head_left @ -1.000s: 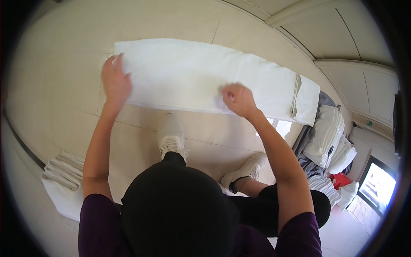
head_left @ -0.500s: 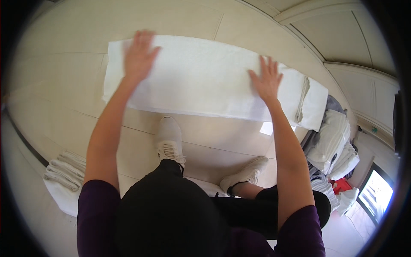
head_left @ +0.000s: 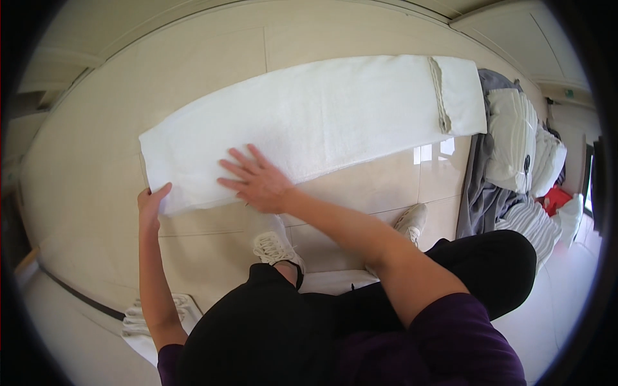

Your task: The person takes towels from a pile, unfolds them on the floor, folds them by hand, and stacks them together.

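A long white towel (head_left: 360,103), folded into a strip, lies across the tiled floor in front of me. At its left end my left hand (head_left: 152,201) has hold of the near corner, thumb on the towel and fingers at the edge, partly hidden. My right hand (head_left: 261,185) rests flat with spread fingers on the near side of the strip, left of its middle. Toward the right end, a folded-over flap shows a rough hem (head_left: 439,93).
White folded towels (head_left: 512,138) are piled on a grey cloth (head_left: 476,186) at the right, with a red item (head_left: 555,201) beyond. Another folded stack (head_left: 138,318) sits at lower left. My shoes (head_left: 273,241) stand close to the towel's near edge.
My left hand has come down from the towel's far left side to its near left corner and taken hold there. My right hand has slid from the right part leftward. The view has shifted left.
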The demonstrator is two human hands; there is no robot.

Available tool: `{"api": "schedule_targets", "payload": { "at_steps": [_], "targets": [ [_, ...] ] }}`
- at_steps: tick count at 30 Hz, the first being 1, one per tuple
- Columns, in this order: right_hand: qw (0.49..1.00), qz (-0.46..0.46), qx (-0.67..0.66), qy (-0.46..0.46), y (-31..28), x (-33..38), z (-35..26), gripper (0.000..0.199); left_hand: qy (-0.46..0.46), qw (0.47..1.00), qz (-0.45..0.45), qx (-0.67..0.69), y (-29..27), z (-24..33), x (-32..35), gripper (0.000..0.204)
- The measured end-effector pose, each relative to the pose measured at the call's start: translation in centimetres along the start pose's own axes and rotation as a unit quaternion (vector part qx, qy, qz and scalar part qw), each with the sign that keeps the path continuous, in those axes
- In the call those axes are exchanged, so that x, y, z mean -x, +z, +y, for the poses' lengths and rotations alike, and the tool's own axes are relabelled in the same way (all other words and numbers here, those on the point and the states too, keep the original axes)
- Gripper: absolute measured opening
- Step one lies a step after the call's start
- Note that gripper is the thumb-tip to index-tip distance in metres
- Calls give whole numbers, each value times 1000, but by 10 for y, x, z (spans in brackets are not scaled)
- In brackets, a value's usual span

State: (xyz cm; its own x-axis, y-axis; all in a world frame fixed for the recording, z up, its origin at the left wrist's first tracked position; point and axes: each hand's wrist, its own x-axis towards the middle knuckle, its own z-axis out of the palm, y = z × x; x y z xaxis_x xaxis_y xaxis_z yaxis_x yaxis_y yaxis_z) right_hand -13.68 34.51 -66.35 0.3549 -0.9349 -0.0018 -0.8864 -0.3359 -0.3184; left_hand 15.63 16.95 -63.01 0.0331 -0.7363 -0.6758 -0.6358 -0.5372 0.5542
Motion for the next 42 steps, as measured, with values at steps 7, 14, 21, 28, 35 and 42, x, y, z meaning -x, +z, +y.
{"api": "schedule_targets", "payload": {
  "at_steps": [7,14,21,28,35,42],
  "targets": [
    [989,-16,-139,55,-20,-23,-23,54,-73,936,-176,295,-16,9,20,61],
    [952,14,-284,116,-41,-5,-22,29,-21,967,-205,147,-18,2,38,59],
    [955,30,-265,132,-35,33,-16,26,13,953,-192,236,-7,-24,37,47],
    [946,15,-282,159,-13,36,-13,34,-17,895,-34,445,16,-3,65,34],
    [596,-13,-761,256,-70,69,61,67,311,939,-67,129,106,123,175,77],
    [487,61,-769,409,-88,95,111,72,424,890,-100,-136,194,161,151,57]
  ]
}}
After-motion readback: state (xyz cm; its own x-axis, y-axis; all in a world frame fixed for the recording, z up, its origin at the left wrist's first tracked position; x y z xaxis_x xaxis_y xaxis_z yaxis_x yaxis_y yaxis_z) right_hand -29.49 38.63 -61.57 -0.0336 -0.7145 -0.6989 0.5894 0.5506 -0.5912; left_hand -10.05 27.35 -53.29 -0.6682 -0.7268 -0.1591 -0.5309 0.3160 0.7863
